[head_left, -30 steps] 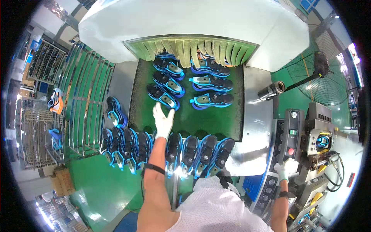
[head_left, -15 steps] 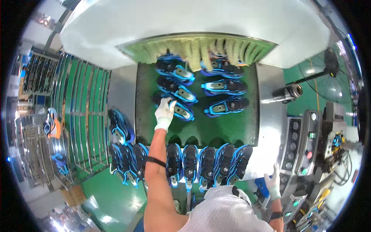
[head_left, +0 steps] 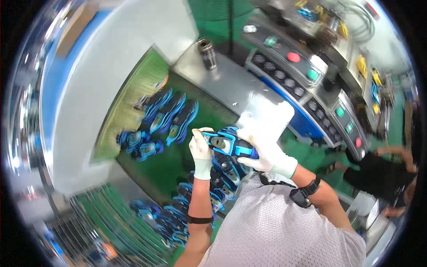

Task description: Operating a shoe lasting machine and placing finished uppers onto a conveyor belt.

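Both of my white-gloved hands hold one blue and black shoe (head_left: 220, 142), its opening facing up with a grey inside showing. My left hand (head_left: 201, 147) grips one end of it. My right hand (head_left: 266, 155) is closed around the other end. Under and beside my hands runs a row of similar shoes (head_left: 216, 181), partly hidden by my left forearm and the held shoe. More blue and black shoes (head_left: 181, 120) lie in two groups on the green belt (head_left: 171, 162), in front of the fringed opening.
A pale hood with a fringe curtain (head_left: 126, 104) stands over the belt. A metal side surface (head_left: 227, 80) carries a metal cylinder (head_left: 207, 53). Control panels (head_left: 284, 60) with coloured buttons stand at the upper right. A metal rack (head_left: 115, 222) is lower left; another person (head_left: 382, 173) is at right.
My view has turned to the right. My left hand has come off the belt toward me, and my right hand has come in from the side. Both now grip a shoe.
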The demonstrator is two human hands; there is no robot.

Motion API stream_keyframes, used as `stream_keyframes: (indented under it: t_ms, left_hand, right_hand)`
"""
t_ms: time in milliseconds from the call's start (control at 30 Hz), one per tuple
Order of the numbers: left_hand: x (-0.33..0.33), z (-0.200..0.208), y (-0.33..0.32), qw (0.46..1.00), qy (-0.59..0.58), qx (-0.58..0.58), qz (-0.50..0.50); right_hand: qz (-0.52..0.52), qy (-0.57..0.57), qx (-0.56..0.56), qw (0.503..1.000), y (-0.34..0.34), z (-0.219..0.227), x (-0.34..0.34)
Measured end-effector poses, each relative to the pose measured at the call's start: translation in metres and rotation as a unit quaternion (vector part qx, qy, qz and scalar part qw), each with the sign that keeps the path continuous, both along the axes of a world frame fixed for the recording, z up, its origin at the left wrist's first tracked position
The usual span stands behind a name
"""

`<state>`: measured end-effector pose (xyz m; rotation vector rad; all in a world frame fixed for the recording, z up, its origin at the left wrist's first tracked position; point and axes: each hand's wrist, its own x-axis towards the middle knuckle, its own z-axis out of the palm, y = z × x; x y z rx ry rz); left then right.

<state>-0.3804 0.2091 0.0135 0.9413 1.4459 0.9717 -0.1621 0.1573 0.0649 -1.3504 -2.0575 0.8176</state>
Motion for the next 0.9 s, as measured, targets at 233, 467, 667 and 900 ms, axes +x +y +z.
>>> stream_keyframes:
  t_ms: [233,467,667,900]
  left_hand:
    - [0.192,0.056,-0.005,0.926,0.104,0.281,-0.232]
    - [0.388,0.107,-0.085,0.723,0.102,0.43,-0.531]
    - [0.51,0.146,-0.109,0.684,-0.057,0.413,-0.599]
    - [0.717,0.043,-0.054,0.785,0.079,0.389,-0.476]
  right_hand:
    - [-0.208,0.139,-0.173,0.953,-0.101,0.081,0.155]
    - [-0.386,0.078,-0.087,0.915,-0.157,0.048,0.264]
    - [-0.545,0.33,-0.035,0.77,-0.237,0.042,0.355]
    - [-0.583,0.613,0.038,0.532,-0.319,0.023,0.384]
